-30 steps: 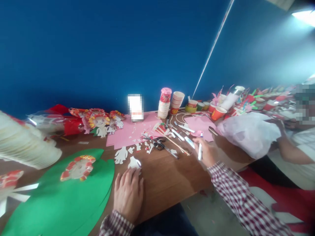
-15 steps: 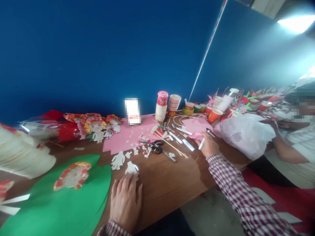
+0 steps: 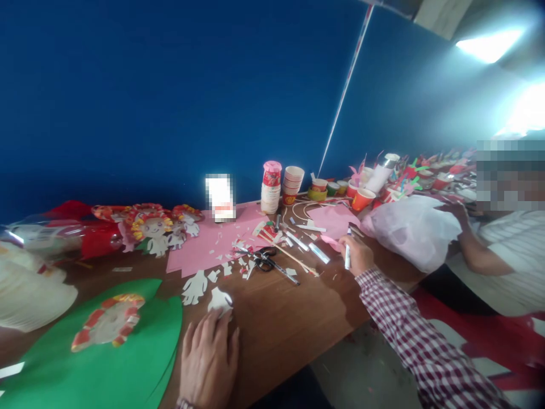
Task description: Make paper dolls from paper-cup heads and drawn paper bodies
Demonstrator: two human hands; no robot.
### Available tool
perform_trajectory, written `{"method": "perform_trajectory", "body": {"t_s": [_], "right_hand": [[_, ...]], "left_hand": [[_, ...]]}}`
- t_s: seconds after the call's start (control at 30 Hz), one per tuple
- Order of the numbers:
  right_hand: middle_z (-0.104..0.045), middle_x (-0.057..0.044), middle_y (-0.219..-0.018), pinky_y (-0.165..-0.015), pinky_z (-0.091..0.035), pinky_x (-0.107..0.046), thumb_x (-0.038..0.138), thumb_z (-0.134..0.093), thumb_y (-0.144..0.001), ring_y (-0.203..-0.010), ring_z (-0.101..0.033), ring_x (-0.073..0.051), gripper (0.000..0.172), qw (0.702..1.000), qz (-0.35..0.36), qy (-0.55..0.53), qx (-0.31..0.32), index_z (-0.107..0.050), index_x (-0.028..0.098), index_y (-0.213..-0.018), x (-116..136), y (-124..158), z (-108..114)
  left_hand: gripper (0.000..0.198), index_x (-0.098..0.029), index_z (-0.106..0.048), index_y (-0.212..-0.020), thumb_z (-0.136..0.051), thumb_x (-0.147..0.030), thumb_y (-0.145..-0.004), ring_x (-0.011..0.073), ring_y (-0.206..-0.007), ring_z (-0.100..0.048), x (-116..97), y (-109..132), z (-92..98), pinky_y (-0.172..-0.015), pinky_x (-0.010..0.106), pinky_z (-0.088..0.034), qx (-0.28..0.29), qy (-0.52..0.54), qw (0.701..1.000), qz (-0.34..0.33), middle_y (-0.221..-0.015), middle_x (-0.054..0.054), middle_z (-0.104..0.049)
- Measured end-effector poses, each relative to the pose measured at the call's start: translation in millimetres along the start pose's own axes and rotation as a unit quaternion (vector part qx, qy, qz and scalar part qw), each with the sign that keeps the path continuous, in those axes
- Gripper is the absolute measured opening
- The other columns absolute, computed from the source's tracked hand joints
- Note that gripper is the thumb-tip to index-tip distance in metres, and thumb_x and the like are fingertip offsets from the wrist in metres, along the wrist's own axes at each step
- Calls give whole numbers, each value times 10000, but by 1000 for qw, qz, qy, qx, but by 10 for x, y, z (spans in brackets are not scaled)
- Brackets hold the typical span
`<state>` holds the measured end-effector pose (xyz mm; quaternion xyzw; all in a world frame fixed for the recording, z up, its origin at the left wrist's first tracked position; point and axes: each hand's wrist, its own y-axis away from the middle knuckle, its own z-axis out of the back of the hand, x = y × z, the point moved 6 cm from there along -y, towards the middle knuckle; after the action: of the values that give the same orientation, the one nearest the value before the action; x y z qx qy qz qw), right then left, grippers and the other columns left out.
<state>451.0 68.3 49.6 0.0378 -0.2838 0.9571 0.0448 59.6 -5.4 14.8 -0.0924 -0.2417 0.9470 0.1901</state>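
White pen (image 3: pixel 347 258) stays grasped by the right hand (image 3: pixel 360 255), which has moved beside a pink piece (image 3: pixel 328 241) above the table (image 3: pixel 293 318) — so it is well apart from the paper cut-out (image 3: pixel 218 299), where the left hand (image 3: pixel 208 358) rests unclenched.

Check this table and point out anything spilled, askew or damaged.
Mainly the small paper scraps look untidy: they lie strewn at random around the black-handled scissors and onto the pink sheets, unlike the neatly nested paper cups behind them. Nothing appears clearly broken.
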Motion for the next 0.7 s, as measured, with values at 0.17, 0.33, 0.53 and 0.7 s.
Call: {"method": "perform_trajectory", "body": {"t_s": [0.17, 0.33, 0.53, 0.7], "right_hand": [[-664, -94, -815, -709, -441, -294, 230, -439, -887, -811, -604, -220, 229, 1000, -16, 19, -14, -650, 168, -823, 48, -87, 87], [-640, -102, -1112, -792, -449, -314, 244, -531, -847, -1009, -580, -237, 319, 999, -1, 35, 18, -556, 187, -1160, 146, -374, 76], [-681, -55, -713, -527, -388, -272, 317, -624, -791, -648, -629, -217, 261, 989, -37, 81, 115, -602, 187, -1016, 67, -189, -77], [-667, -16, -664, -474, -295, -254, 274, -570, -828, -565, -606, -172, 89, 982, -37, 99, 157, -608, 225, -893, 21, 12, -132]], "left_hand": [[310, -140, -559, -1127, -446, -285, -878, 292, -1023, -546, -7, -9, 11, -940, 494, -378, -5, -1, 1000, -2, -1129, 140, -603], [308, -148, -566, -1123, -450, -289, -875, 293, -1024, -551, 0, 5, -1, -944, 501, -373, 2, -3, 1000, 3, -1124, 134, -610], [314, -151, -555, -1141, -453, -288, -878, 286, -1035, -544, 3, 12, -6, -962, 502, -360, 6, 5, 1000, 6, -1135, 129, -604], [315, -149, -546, -1147, -453, -289, -881, 286, -1053, -534, -4, 1, -24, -964, 506, -356, 21, 8, 1000, 6, -1144, 131, -596]]}}
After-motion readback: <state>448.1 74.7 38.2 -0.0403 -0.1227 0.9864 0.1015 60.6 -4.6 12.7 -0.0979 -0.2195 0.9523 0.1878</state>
